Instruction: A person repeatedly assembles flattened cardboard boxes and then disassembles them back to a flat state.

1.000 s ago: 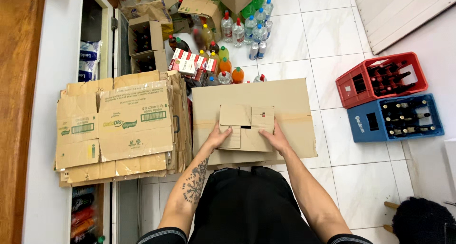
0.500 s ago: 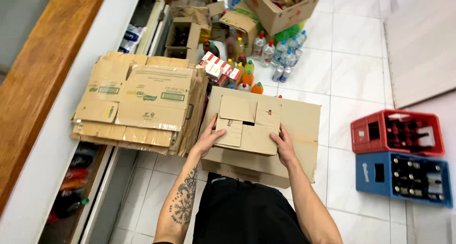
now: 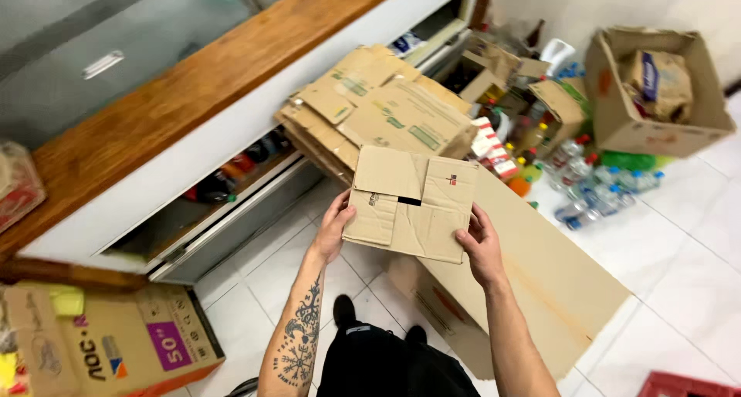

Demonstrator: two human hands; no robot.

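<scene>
I hold a small flattened brown cardboard box (image 3: 413,204) up in front of me with both hands. My left hand (image 3: 333,229) grips its left edge and my right hand (image 3: 480,246) grips its lower right edge. Its flaps are folded, with a small dark gap at the middle. Below it a large flat cardboard sheet (image 3: 532,273) lies on the white tiled floor. A stack of flattened cardboard boxes (image 3: 378,111) leans against the counter just beyond.
A wooden-topped counter (image 3: 193,96) with open lower shelves runs along the left. An open carton (image 3: 656,92), plastic bottles (image 3: 594,188) and loose boxes clutter the far floor. A printed box (image 3: 108,343) stands at the lower left; a red crate corner (image 3: 687,385) shows at the lower right.
I have lifted the small folded box off the large cardboard sheet and hold it higher. My view has swung left toward the counter, so the crates have left the frame.
</scene>
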